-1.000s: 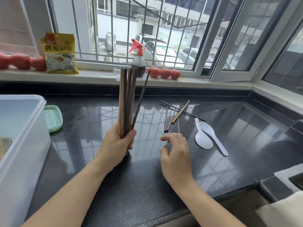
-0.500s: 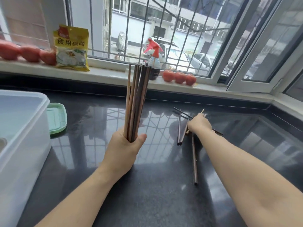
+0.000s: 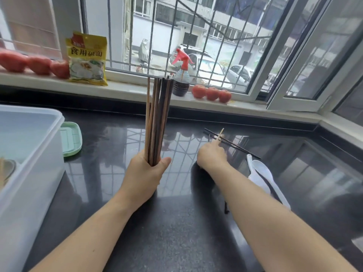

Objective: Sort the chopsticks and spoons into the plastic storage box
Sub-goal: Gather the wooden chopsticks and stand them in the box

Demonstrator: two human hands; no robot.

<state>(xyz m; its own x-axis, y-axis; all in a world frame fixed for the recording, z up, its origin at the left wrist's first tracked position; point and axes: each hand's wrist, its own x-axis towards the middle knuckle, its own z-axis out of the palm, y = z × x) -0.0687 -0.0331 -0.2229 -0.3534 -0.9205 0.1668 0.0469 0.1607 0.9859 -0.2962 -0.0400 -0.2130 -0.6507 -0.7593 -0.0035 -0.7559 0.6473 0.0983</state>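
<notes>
Head view: the left hand (image 3: 143, 177), at the centre of the frame, is curled tight round the lower ends of a bundle of chopsticks (image 3: 157, 122), which stands upright and reaches up to the window sill line. The bundle mixes light wood and dark brown sticks. The right hand (image 3: 211, 157), right of centre, reaches away from the camera over the dark glossy worktop (image 3: 176, 222); its fingers are bent and a pale chopstick (image 3: 220, 134) sticks up out of them, seemingly pinched, though the fingertips are hidden behind the knuckles. A long black chopstick (image 3: 233, 144) lies slantwise on the worktop just beyond that hand, crossing the pale one. Two white spoons (image 3: 263, 173) lie together at the right, partly hidden by the right forearm. The plastic storage box (image 3: 29, 173) stands at the left edge of the frame, with a green lid (image 3: 71, 139) flat on the worktop behind it. On the window sill at the top sit a yellow packet (image 3: 87, 58), a spray bottle (image 3: 181, 77) with a red head, and rows of tomatoes (image 3: 212, 93)
</notes>
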